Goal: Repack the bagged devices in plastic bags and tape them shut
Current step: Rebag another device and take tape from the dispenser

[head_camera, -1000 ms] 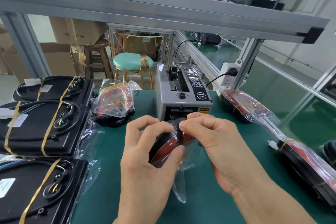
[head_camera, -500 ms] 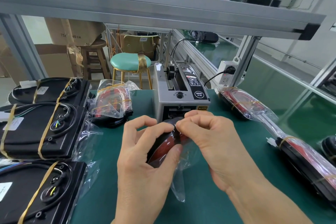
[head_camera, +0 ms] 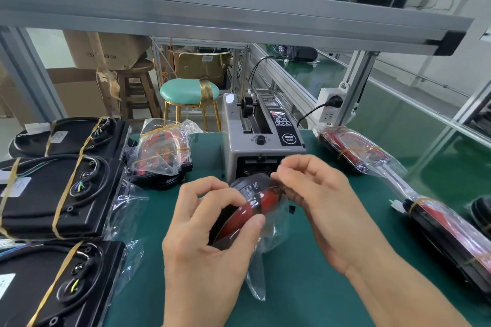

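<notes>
On the green tabletop (head_camera: 305, 287), black devices bound with yellow bands (head_camera: 61, 194) fill the left side, bagged red ones (head_camera: 353, 151) line the right, and the grey tape dispenser (head_camera: 261, 146) stands just behind the hands. Mid-table, the left hand (head_camera: 210, 244) grips the red-and-black device (head_camera: 252, 207) in its clear bag (head_camera: 261, 271). The right hand (head_camera: 321, 204) has its fingers (head_camera: 285, 174) pinched at the bag's top, near the dispenser's mouth.

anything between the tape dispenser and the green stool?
Head view: only the table's bare far edge, then floor, between tape dispenser and green stool.
</notes>
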### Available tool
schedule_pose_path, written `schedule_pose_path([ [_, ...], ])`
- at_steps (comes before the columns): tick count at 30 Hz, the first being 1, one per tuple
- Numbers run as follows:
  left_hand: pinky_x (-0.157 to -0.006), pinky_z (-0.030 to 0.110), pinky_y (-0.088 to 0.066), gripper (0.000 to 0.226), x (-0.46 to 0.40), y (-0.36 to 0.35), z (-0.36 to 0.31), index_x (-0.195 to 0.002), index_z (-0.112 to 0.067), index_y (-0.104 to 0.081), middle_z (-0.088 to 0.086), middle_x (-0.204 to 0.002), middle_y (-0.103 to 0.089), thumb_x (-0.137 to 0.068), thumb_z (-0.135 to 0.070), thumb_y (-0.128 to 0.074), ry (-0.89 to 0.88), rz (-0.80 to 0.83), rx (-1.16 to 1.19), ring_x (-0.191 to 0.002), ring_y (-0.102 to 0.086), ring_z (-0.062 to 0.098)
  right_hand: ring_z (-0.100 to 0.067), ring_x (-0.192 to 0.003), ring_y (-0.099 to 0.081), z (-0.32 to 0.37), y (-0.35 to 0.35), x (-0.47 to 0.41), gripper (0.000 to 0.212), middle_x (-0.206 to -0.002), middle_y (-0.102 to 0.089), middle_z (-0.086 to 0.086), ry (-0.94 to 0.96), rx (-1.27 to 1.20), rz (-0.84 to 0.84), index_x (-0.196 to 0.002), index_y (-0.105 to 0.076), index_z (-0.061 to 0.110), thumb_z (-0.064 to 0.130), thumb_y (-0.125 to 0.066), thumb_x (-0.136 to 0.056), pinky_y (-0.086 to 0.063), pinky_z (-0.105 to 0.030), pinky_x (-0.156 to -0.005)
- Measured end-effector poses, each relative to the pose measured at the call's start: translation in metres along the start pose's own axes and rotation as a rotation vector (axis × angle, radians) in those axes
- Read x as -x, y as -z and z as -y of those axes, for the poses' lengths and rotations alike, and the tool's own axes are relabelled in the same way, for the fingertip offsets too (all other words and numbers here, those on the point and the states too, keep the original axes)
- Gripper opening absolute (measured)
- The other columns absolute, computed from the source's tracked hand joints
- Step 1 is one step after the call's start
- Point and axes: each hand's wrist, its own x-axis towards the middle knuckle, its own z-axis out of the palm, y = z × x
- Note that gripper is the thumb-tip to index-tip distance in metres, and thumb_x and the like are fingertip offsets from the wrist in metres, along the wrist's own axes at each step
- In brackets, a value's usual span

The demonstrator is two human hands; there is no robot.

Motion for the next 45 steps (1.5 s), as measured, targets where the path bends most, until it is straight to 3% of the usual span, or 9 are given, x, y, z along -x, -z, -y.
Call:
schedule_pose_path([
  [7,-0.074,0.013,-0.048,0.030,-0.002,0.003,0.003,-0.094,-0.028,-0.057,-0.009,-0.099,-0.055,-0.068,-0.035,-0.070,0.041,0.011,0.018,-0.091,-0.060,0.014,-0.006,-0.086,-0.066,-0.005,-0.009,-0.003,0.028,-0.093,-0.070,0.008,0.129,0.342,0.141,-0.091,-0.068,0.029,0.036,-0.083,-0.068,-0.053,-0.021,-0.078],
  [12,-0.076,0.004,-0.044,0.036,-0.002,0.005,0.002,-0.105,-0.032,-0.063,-0.009,-0.103,-0.054,-0.070,-0.036,-0.068,-0.016,0.067,-0.037,-0.095,-0.057,0.004,-0.006,-0.065,-0.059,-0.007,-0.004,-0.017,0.012,-0.071,-0.069,0.006,0.082,0.147,0.105,-0.075,-0.072,0.017,0.015,-0.068,-0.086,-0.048,-0.020,-0.064],
  [19,-0.086,0.009,-0.044,0.033,-0.007,0.014,0.009,-0.108,-0.038,-0.070,-0.011,-0.110,-0.056,-0.076,-0.038,-0.062,0.000,0.170,-0.100,-0.103,-0.057,0.005,-0.002,-0.084,-0.060,-0.023,0.011,-0.028,0.021,-0.090,-0.068,0.013,0.124,0.137,0.273,-0.099,-0.069,0.025,0.035,-0.068,-0.080,-0.047,-0.016,-0.076],
  [23,-0.081,0.028,-0.055,0.044,-0.001,0.031,0.019,-0.103,-0.031,-0.074,-0.003,-0.108,-0.061,-0.068,-0.004,-0.074,0.175,0.020,0.274,-0.095,-0.062,0.010,-0.001,-0.121,-0.054,-0.042,0.029,-0.023,0.067,-0.126,-0.061,0.018,-0.036,0.364,0.594,-0.130,-0.050,0.034,0.034,-0.076,-0.068,-0.038,-0.027,-0.105],
  [28,-0.087,0.035,-0.055,0.051,0.009,0.057,0.038,-0.101,-0.022,-0.075,0.019,-0.117,-0.061,-0.065,0.013,-0.066,0.447,0.046,0.591,-0.104,-0.065,0.025,-0.008,-0.106,-0.058,-0.035,0.031,-0.019,0.045,-0.107,-0.062,0.016,0.313,0.540,0.513,-0.111,-0.065,0.030,0.031,-0.080,-0.068,-0.041,-0.015,-0.090],
  [31,-0.103,0.024,-0.042,0.042,0.006,0.062,0.040,-0.106,-0.034,-0.072,0.003,-0.123,-0.063,-0.069,-0.016,-0.067,0.393,0.161,0.415,-0.122,-0.054,0.012,-0.005,-0.106,-0.051,-0.025,0.032,-0.016,0.040,-0.104,-0.056,0.024,0.534,0.820,0.510,-0.107,-0.063,0.035,0.037,-0.073,-0.068,-0.037,-0.016,-0.089],
  [34,-0.090,0.005,-0.039,0.052,0.008,0.050,0.036,-0.112,-0.048,-0.063,-0.017,-0.121,-0.064,-0.061,-0.046,-0.069,0.455,0.365,0.254,-0.114,-0.057,-0.002,-0.001,-0.103,-0.047,-0.027,0.023,-0.011,0.049,-0.108,-0.057,0.021,0.614,1.065,0.515,-0.113,-0.065,0.029,0.043,-0.067,-0.066,-0.038,-0.029,-0.091],
  [39,-0.083,0.007,-0.042,0.059,0.018,0.045,0.047,-0.111,-0.047,-0.062,-0.014,-0.113,-0.064,-0.059,-0.024,-0.080,0.422,0.443,0.114,-0.104,-0.061,0.005,-0.012,-0.096,-0.056,-0.033,0.015,-0.007,0.048,-0.104,-0.064,0.014,0.645,1.139,0.469,-0.109,-0.069,0.024,0.036,-0.070,-0.063,-0.047,-0.036,-0.080],
  [45,-0.084,0.009,-0.043,0.056,0.023,0.040,0.053,-0.110,-0.042,-0.064,-0.015,-0.114,-0.062,-0.059,-0.023,-0.080,0.354,0.382,0.088,-0.106,-0.059,0.006,0.005,-0.106,-0.044,-0.029,0.012,-0.016,0.053,-0.112,-0.055,0.027,0.516,1.158,0.535,-0.117,-0.061,0.038,0.049,-0.075,-0.067,-0.028,-0.016,-0.092],
])
